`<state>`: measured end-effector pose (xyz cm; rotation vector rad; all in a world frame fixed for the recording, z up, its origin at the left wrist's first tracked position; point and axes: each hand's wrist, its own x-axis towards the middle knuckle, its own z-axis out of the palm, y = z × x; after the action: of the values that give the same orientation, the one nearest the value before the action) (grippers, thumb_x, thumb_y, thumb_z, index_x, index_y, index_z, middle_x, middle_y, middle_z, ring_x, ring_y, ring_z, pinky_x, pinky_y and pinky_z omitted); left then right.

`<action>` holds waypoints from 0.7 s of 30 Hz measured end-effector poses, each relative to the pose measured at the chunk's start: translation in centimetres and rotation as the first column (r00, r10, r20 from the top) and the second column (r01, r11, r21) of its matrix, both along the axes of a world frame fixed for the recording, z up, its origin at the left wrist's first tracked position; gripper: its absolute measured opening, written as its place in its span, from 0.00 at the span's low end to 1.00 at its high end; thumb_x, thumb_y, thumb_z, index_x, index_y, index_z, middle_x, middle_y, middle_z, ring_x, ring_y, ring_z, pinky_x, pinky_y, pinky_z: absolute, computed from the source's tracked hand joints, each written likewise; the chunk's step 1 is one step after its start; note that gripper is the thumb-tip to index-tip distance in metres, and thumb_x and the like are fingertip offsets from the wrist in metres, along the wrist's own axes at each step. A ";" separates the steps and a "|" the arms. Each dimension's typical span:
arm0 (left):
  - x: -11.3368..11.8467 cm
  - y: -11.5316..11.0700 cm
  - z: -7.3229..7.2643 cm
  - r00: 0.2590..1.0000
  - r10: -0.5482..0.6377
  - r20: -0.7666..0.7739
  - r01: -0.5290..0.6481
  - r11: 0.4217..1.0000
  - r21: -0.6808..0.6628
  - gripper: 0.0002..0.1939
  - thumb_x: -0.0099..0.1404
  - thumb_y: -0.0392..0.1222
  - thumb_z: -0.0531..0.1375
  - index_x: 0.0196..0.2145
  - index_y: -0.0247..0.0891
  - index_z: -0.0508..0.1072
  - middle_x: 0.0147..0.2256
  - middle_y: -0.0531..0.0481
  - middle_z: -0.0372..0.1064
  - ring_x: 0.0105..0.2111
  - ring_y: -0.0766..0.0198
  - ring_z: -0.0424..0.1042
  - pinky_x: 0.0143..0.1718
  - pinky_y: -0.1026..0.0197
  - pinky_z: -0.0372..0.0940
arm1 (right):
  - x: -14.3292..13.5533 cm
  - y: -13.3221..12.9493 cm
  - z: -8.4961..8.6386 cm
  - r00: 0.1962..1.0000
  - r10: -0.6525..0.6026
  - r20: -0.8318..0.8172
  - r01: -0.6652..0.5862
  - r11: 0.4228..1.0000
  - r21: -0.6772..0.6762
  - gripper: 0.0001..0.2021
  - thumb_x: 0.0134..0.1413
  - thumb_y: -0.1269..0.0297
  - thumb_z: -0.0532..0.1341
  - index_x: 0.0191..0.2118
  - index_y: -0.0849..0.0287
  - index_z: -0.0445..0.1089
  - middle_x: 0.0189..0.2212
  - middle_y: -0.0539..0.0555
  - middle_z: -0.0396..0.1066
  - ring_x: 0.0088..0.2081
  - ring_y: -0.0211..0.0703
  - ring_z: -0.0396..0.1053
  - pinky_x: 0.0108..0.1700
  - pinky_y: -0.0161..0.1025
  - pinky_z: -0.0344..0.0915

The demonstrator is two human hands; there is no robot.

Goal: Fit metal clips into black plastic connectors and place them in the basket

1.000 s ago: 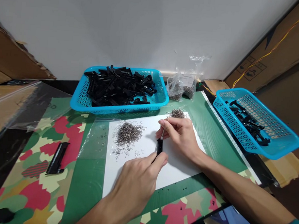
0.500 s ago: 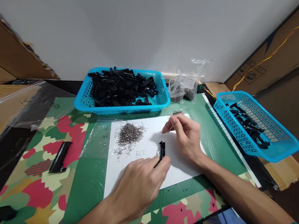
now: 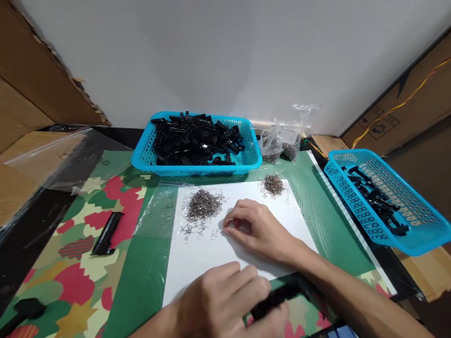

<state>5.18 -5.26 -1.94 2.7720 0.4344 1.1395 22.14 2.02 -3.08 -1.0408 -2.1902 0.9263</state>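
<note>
My left hand (image 3: 235,303) is closed around a black plastic part (image 3: 274,298), blurred by motion, low over the front edge of the white paper (image 3: 187,269). My right hand (image 3: 260,230) rests on the paper, its thumb and index fingertips almost together in a pinch. Whatever lies between them is too small to make out. Beside those fingertips is a large pile of small bent metal wire pieces (image 3: 205,203), with a few loose ones scattered around it. A smaller pile of wire pieces (image 3: 273,184) sits at the paper's far right corner.
A blue basket (image 3: 194,171) heaped with black parts stands behind the paper. Another blue basket (image 3: 424,244) with fewer parts is at the right. Plastic bags of metal pieces (image 3: 279,144) lean by the wall. A black part (image 3: 107,234) lies on the patterned mat at the left.
My left hand has moved down and right with the black part, now near the front edge. My right hand has come down and left from the small pile toward the large one.
</note>
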 end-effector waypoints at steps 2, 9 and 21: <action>-0.4 0.4 0.1 0.995 0.085 0.061 -0.078 0.991 -0.108 0.14 0.72 0.30 0.52 0.48 0.38 0.75 0.28 0.50 0.65 0.25 0.61 0.63 0.23 0.56 0.56 | -0.4 0.0 -0.3 0.999 0.020 0.033 -0.021 0.999 0.030 0.04 0.67 0.73 0.65 0.40 0.58 0.77 0.36 0.52 0.74 0.39 0.43 0.69 0.46 0.40 0.62; -1.8 3.0 0.7 0.871 0.467 0.148 -0.305 0.753 -0.583 0.15 0.78 0.34 0.49 0.40 0.40 0.74 0.34 0.51 0.67 0.33 0.62 0.66 0.36 0.59 0.64 | -0.9 -0.3 -0.7 0.966 -0.005 0.258 -0.044 0.982 0.186 0.06 0.68 0.75 0.59 0.39 0.59 0.70 0.37 0.55 0.73 0.37 0.47 0.64 0.41 0.42 0.56; -2.0 4.9 0.7 0.888 0.460 -0.030 -0.315 0.560 -0.766 0.16 0.82 0.49 0.53 0.39 0.41 0.75 0.34 0.55 0.63 0.32 0.64 0.64 0.34 0.61 0.58 | 1.6 -0.2 1.5 0.934 -0.112 -0.339 0.080 0.991 -0.107 0.06 0.73 0.68 0.57 0.40 0.58 0.66 0.35 0.50 0.66 0.36 0.40 0.63 0.38 0.38 0.60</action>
<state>3.20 -0.38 -1.21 1.8459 1.2336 0.9363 23.73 1.83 -1.55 -0.9367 -1.8076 1.0818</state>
